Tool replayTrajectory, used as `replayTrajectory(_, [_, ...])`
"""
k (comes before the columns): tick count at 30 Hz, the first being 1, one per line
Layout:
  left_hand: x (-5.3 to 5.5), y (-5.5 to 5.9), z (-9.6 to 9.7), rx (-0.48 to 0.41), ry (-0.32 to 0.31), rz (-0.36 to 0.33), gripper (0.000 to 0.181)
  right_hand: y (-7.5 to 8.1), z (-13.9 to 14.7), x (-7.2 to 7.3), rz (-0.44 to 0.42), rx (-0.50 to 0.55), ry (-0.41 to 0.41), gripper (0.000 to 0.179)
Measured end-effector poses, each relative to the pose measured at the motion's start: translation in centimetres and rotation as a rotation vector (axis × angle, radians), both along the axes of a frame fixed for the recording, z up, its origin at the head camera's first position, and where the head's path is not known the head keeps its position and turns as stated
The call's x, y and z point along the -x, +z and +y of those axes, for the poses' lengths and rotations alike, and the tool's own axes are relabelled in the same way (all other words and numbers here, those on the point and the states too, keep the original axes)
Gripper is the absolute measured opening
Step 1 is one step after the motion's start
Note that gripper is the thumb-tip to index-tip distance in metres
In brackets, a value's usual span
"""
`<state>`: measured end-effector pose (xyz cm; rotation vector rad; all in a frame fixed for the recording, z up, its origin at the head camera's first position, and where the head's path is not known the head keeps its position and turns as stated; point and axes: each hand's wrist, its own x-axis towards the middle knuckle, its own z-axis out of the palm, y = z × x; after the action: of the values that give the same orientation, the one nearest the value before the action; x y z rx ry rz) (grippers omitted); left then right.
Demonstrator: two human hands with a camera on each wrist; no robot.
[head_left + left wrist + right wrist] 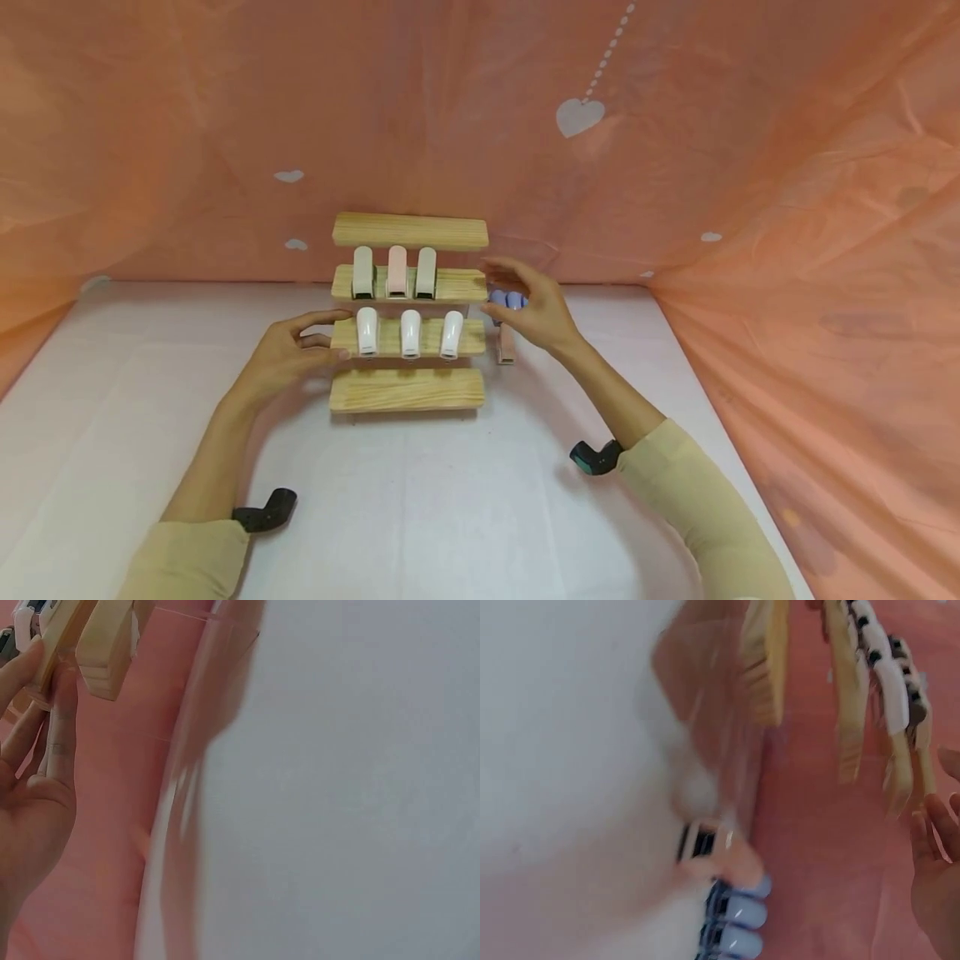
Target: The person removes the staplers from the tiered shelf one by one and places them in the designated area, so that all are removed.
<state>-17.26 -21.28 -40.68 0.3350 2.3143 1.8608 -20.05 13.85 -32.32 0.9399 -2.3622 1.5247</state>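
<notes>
A tiered display rack has several pale wooden shelf boards (407, 390) one above another. On its upper middle board stand three small staplers: a pink stapler (397, 271) between two pale grey-green ones. Three white staplers (410, 333) stand on the board below. My left hand (288, 350) pinches the left end of that lower middle board between thumb and fingers, as the left wrist view shows. At the rack's right side, my right hand (536, 308) has its fingers spread loosely, fingertips right at the end of a board (898, 784).
Behind my right hand, purple staplers (742, 911) and another pink stapler (506, 344) rest on the white tabletop (450, 500). An orange-pink cloth (450, 125) with white hearts hangs behind the rack and along the right side. Each wrist carries a black camera (596, 457).
</notes>
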Motion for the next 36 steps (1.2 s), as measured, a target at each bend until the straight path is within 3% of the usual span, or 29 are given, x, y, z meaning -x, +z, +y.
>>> replayTrajectory(5, [-0.1, -0.1, 0.0, -0.024, 0.005, -0.006, 0.064, 0.6, -1.3, -0.2, 0.017, 0.033, 0.042, 0.055])
replayTrajectory(10, [-0.1, -0.2, -0.1, 0.005, 0.022, -0.003, 0.064, -0.3, -2.1, 0.9, -0.003, 0.057, 0.064, 0.059])
replayTrajectory(16, [-0.2, -0.3, -0.1, 0.000, 0.021, -0.010, 0.063, -1.2, -2.6, 2.0, -0.042, 0.006, 0.027, 0.061])
replayTrajectory(24, [0.1, 0.0, -0.1, 0.026, 0.019, 0.002, 0.062, -0.4, -4.2, 2.5, -0.112, 0.029, 0.053, 0.059])
replayTrajectory(29, [0.0, -0.1, -0.1, 0.004, 0.014, -0.007, 0.062, -0.4, -5.1, 2.6, -0.179, -0.013, 0.034, 0.065])
replayTrajectory(36, [-0.1, -0.1, 0.0, 0.008, 0.017, -0.006, 0.062, -0.6, -5.8, 3.0, -0.163, -0.100, -0.003, 0.074])
